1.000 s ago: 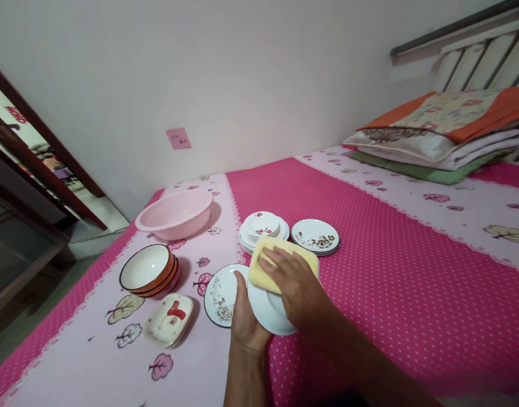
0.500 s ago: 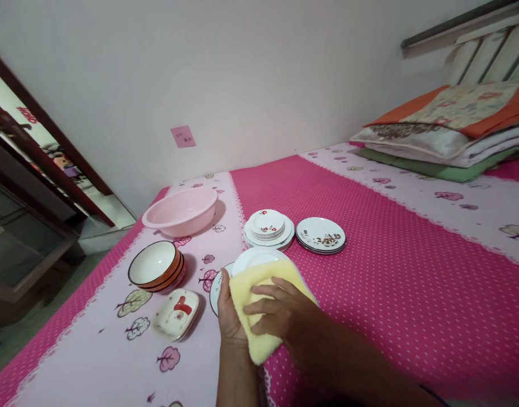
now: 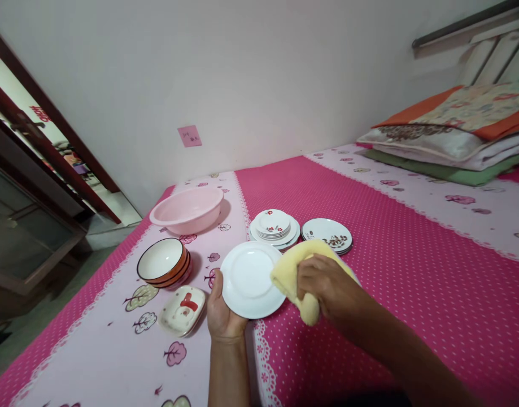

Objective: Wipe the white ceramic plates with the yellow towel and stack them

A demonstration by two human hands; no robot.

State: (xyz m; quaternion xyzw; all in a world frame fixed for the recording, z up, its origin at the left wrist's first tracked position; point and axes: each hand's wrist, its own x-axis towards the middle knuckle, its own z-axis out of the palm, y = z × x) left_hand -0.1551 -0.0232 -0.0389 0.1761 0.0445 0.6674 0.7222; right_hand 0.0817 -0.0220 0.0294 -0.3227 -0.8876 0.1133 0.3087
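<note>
My left hand (image 3: pixel 225 314) grips a white plate (image 3: pixel 253 280) by its lower left edge, thumb along the rim and the other fingers hidden underneath. The plate's face is tilted toward me. Bunched in my right hand (image 3: pixel 322 282) is a yellow cloth (image 3: pixel 291 271), just off the plate's right edge. Behind the plate stands a stack of white plates (image 3: pixel 273 223), the small top one with red flowers. To its right are stacked plates with a brown flower pattern (image 3: pixel 327 233), partly covered by the cloth.
A pink basin (image 3: pixel 187 209) sits near the wall at the left. Stacked orange-brown bowls (image 3: pixel 164 263) and a squarish dish with a red-scarf figure (image 3: pixel 183 310) lie in front of it. Folded bedding (image 3: pixel 449 135) is piled at the far right of the bed.
My right hand has moved right with the cloth, lifting it off the white plate and bunching it. The plate's face is now uncovered, still in my left hand.
</note>
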